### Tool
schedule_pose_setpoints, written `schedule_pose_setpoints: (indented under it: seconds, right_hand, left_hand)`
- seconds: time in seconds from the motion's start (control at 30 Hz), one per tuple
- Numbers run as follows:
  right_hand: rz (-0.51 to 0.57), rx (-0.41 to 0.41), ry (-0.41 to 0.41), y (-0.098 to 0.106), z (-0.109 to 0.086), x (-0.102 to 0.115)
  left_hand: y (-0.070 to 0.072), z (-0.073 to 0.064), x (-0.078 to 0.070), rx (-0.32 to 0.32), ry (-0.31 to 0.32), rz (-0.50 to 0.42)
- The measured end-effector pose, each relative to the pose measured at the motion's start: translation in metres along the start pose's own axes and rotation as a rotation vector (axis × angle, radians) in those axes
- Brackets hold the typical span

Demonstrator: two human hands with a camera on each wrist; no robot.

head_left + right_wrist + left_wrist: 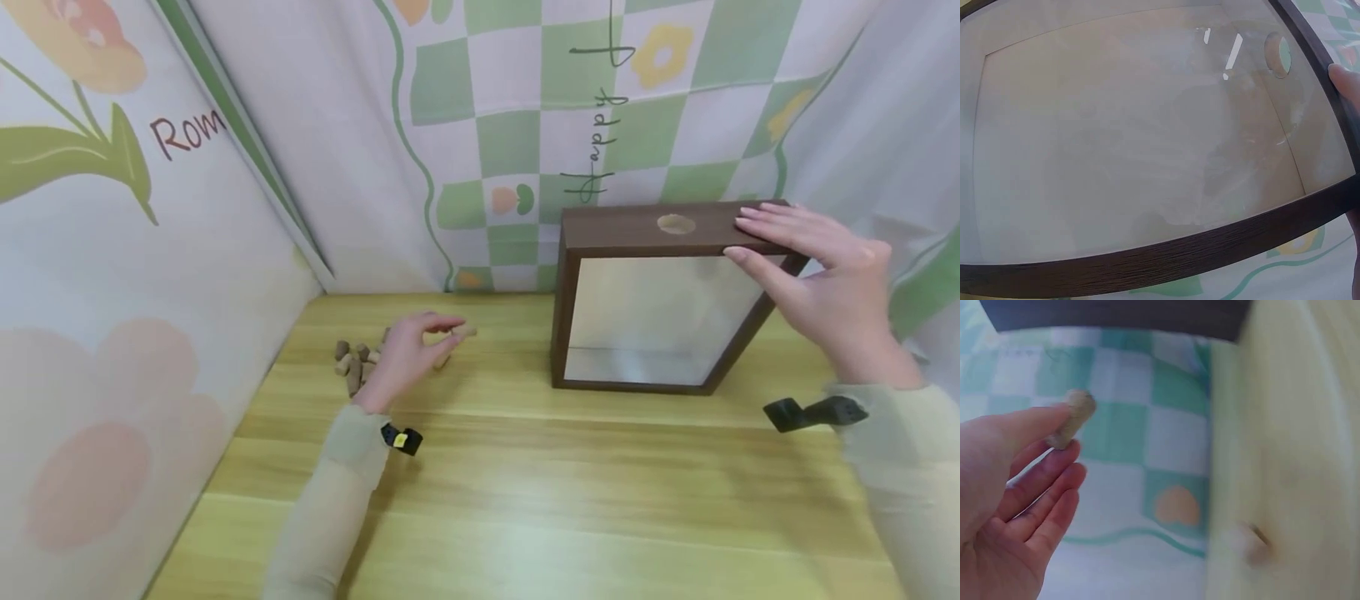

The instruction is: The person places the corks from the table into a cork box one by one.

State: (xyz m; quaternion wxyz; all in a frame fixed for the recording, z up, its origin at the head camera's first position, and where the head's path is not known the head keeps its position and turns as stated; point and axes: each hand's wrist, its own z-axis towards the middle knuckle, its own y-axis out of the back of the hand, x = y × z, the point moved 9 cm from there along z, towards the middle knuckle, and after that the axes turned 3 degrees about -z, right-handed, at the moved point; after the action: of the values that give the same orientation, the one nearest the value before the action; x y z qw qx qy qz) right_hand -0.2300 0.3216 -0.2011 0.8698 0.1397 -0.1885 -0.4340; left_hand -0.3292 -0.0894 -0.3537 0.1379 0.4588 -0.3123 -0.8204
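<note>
My left hand [408,354] pinches a small beige cork [1074,420] between thumb and fingertips, lifted above the table. The other fingers are loosely bent. Beside that hand lies a pile of small brown and tan corks [354,367], partly hidden by it. To the right stands a dark brown box frame [637,388], upright, with a clear front and a round hole [677,224] in its top. My right hand [832,279] rests on the frame's top right corner, fingers stretched along the top and thumb on the front edge. Inside the frame, no corks show.
Another cork [1250,544], blurred, lies on the wooden table [525,492]. A checked green and white curtain [510,142] hangs close behind the frame. A flower-printed panel [150,275] borders the table's left side.
</note>
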Motion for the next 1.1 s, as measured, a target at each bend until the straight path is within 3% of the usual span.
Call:
schedule_pose_setpoints:
  seconds: [0.13, 0.27, 0.47, 0.57, 0.8, 0.97, 1.1]
  right_hand:
    - [-0.013, -0.002, 0.018, 0.004, 0.004, 0.000]
    - [-0.004, -0.001, 0.042, 0.007, 0.008, 0.002]
    - [0.005, 0.010, 0.056, 0.009, 0.011, 0.003]
    - [-0.003, 0.016, 0.048, 0.008, 0.009, 0.002]
    - [-0.019, 0.007, 0.013, 0.005, 0.003, -0.005]
    - [-0.031, 0.006, -0.004, 0.001, -0.001, -0.009]
    - [-0.023, 0.001, -0.008, -0.002, -0.005, -0.010]
  left_hand:
    - [0.007, 0.017, -0.036, -0.103, -0.089, -0.033]
    - [0.018, 0.031, -0.075, -0.221, -0.194, -0.138]
    - [0.035, 0.049, -0.120, -0.337, -0.269, -0.252]
    - [0.037, 0.058, -0.138, -0.330, -0.287, -0.260]
    - [0.027, 0.088, -0.176, -0.241, -0.326, -0.271]
    - [0.012, 0.109, -0.203, -0.186, -0.359, -0.256]
    - [-0.007, 0.125, -0.219, -0.103, -0.347, -0.244]
